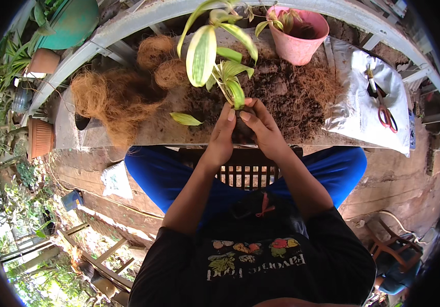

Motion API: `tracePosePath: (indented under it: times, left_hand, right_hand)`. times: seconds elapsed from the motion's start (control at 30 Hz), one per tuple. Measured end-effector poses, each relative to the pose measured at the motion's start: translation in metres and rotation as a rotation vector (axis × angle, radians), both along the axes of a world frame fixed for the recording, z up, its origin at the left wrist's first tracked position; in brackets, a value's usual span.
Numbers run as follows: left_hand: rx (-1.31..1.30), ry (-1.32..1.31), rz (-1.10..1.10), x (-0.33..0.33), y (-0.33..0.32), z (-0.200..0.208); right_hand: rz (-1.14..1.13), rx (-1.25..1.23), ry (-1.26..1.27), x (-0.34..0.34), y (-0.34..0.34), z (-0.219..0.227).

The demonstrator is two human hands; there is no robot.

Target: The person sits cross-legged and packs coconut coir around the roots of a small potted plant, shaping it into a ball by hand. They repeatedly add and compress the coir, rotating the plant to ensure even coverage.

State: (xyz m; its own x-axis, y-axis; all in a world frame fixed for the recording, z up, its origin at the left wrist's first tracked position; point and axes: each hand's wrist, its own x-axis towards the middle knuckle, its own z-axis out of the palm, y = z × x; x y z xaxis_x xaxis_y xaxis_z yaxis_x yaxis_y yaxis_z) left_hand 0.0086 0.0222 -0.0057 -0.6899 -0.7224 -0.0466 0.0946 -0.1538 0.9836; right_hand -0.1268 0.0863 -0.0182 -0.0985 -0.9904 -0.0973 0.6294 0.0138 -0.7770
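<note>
Both my hands are wrapped round the dark root ball (242, 130) of a leafy plant (202, 56) with pale-striped green leaves. My left hand (222, 135) presses on its left side, thumb up by the stem. On the other side, my right hand (265, 130) closes with its thumb near the stem base. The plant is upright, its leaves leaning away over the table. Loose dark soil (271, 84) mixed with fibres lies spread just beyond my hands. A single fallen leaf (185, 119) rests on the table left of my left hand.
Coconut fibre (112, 100) is heaped at the left of the table (171, 135). A pink pot (301, 38) with a wilting plant stands at the back. To the right, scissors (384, 110) and a brush-like tool (370, 77) lie on a white sack (355, 110). A metal rail (128, 30) curves behind.
</note>
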Motion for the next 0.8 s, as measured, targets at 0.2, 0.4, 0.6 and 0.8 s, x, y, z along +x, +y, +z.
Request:
tracePosePath:
  times: [0.2,0.4,0.6,0.8]
  left_hand:
    - [-0.286,0.011,-0.008,-0.003,-0.001,-0.003]
    - [-0.36,-0.043,0.099,-0.001,-0.003,-0.01]
    - [-0.519,-0.077,0.163,-0.006,-0.005,-0.01]
    - [0.073,0.063,0.196,-0.008,0.009,-0.005]
  right_hand:
    - [-0.127,-0.166,0.109,0.01,-0.001,-0.006]
    - [-0.005,-0.021,0.043,0.007,0.0,0.002]
    - [0.0,0.009,0.046,0.008,-0.001,-0.005]
    - [-0.013,0.005,-0.007,0.005,-0.003,-0.01]
